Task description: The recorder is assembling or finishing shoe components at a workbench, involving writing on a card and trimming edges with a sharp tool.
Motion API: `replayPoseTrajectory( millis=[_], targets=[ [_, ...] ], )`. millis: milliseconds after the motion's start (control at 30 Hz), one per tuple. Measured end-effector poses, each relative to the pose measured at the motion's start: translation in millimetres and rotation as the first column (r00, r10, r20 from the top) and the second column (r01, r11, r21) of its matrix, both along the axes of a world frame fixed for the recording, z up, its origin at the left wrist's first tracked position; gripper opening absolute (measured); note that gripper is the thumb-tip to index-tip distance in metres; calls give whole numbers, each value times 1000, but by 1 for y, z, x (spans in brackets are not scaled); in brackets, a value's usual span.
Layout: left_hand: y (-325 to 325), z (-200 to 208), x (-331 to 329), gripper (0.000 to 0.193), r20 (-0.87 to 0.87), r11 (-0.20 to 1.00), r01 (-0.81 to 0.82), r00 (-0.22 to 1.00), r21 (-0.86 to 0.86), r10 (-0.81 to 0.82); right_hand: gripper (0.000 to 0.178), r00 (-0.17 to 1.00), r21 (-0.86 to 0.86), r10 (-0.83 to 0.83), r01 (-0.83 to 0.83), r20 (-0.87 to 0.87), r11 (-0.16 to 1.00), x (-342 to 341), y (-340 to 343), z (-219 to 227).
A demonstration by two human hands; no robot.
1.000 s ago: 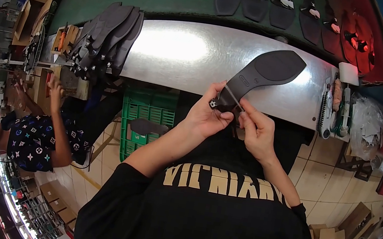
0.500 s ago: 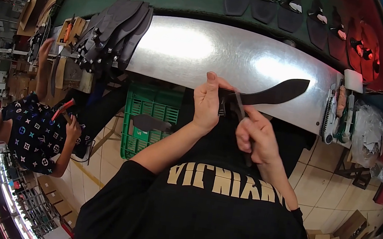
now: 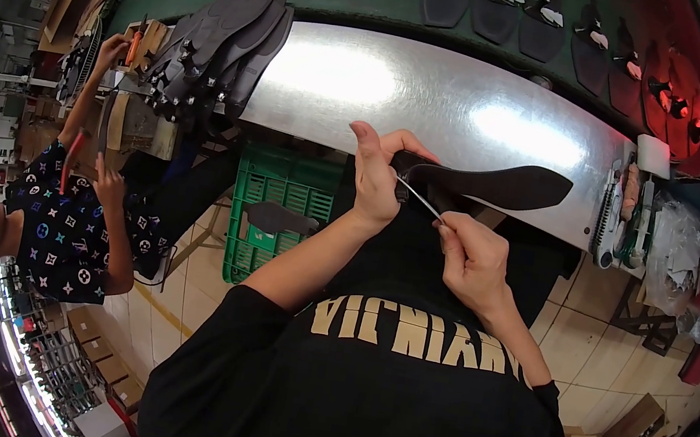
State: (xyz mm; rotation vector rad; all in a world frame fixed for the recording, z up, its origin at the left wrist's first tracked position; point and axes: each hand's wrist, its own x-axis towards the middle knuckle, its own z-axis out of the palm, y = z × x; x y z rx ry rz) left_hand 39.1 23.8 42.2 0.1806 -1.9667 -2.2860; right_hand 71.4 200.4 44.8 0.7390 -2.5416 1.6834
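One end of a dark sole (image 3: 511, 187) is gripped by the left hand (image 3: 376, 179), thumb raised, fingers curled behind it. A thin tool (image 3: 420, 197) is pinched in the closed right hand (image 3: 474, 255), below the sole. Left of the sole, matte soles (image 3: 235, 45) are heaped on the shiny metal worktop (image 3: 425, 93); lower left, a slatted green crate (image 3: 281, 160) is seen.

Pale block letters (image 3: 410, 331) cross the black shirt (image 3: 359, 394), some perhaps hidden.
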Motion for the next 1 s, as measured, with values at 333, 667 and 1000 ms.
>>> replayPoseTrajectory(
  millis=[333,667,1000],
  targets=[
    [17,6,-1,44,560,582,-396,819,710,-126,5,982,73,-161,168,-94,983,-7,6,4],
    [24,-23,-12,30,478,406,-362,847,839,-234,6,992,92,-124,125,-23,988,1,-13,-10],
    [-2,-28,-22,47,557,429,-464,823,775,-115,3,988,68,45,-36,-150,997,8,-25,-6]
  ],
)
